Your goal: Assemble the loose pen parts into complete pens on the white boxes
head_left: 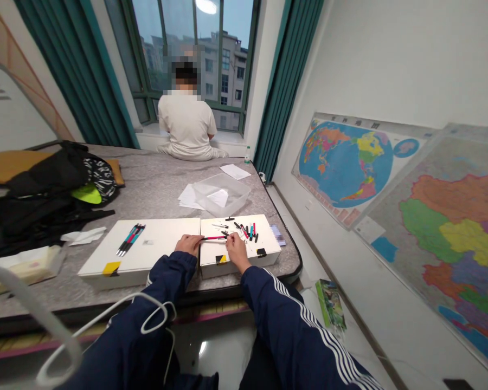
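A thin pen [213, 238] with a red part and dark ends stretches between my two hands, above the right white box [211, 264]. The fingers of my left hand [188, 244] are closed round its left end. At its other end, my right hand [236, 249] pinches it with thumb and fingers. Loose pen parts [250, 232] in black, red and teal lie scattered on that box, just beyond my right hand. Several whole pens [130, 239] lie side by side on the left white box [162, 260].
Behind the boxes stands a clear plastic bin [238, 197] among white papers [189, 196]. A black backpack [49, 184] and a tissue pack [28, 265] lie left. A person [187, 122] sits by the window, facing away. A white cable [106, 311] loops near my left sleeve.
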Demonstrator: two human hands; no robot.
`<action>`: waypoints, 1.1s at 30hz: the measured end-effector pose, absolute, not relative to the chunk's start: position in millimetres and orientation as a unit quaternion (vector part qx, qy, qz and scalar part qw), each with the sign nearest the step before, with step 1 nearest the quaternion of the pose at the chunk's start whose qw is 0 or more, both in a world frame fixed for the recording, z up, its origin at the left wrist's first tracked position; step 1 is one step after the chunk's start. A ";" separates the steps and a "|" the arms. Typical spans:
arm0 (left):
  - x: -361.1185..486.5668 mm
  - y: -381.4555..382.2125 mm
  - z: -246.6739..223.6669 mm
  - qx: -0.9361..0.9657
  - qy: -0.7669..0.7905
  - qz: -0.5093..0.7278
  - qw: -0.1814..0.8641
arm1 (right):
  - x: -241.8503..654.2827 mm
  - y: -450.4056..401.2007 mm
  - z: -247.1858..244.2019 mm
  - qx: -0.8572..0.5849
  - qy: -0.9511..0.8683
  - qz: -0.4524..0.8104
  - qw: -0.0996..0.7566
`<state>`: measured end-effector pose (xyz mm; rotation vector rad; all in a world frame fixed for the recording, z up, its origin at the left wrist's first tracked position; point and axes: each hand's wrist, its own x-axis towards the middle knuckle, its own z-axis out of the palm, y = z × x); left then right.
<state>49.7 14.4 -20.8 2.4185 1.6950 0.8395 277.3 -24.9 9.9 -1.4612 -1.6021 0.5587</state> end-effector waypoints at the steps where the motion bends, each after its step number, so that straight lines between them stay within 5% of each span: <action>1: 49.5 15.0 -21.5 0.789 0.551 0.270 0.038 | 277.4 -24.6 10.1 -0.591 -0.645 0.226 0.429; 33: 52.7 11.3 -15.5 0.798 0.547 0.250 0.035 | 278.1 -26.8 9.9 -0.599 -0.660 0.199 0.408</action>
